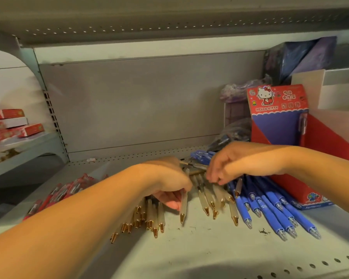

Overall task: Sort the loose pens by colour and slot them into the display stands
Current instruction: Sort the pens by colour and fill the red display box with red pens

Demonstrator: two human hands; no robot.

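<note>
Loose pens lie in colour groups on a grey shelf [189, 248]: red pens [56, 195] at the left, clear pens with gold tips [147, 218] in the middle, blue pens [270, 208] at the right. My left hand [167, 184] curls round one clear gold-tipped pen [183, 206], tip pointing toward me. My right hand [226, 166] hovers over more clear pens [210, 198], fingers curled down among them; whether it holds one is hidden. A red cardboard display stand [278, 109] with a cartoon cat header stands at the right, one pen clipped inside it.
The shelf above [169, 21] hangs low overhead. Red boxes [8, 123] are stacked on the neighbouring shelf at the left. Bagged dark pens [230, 133] and purple packages [302, 55] sit behind the stand, beside white boxes [338, 89].
</note>
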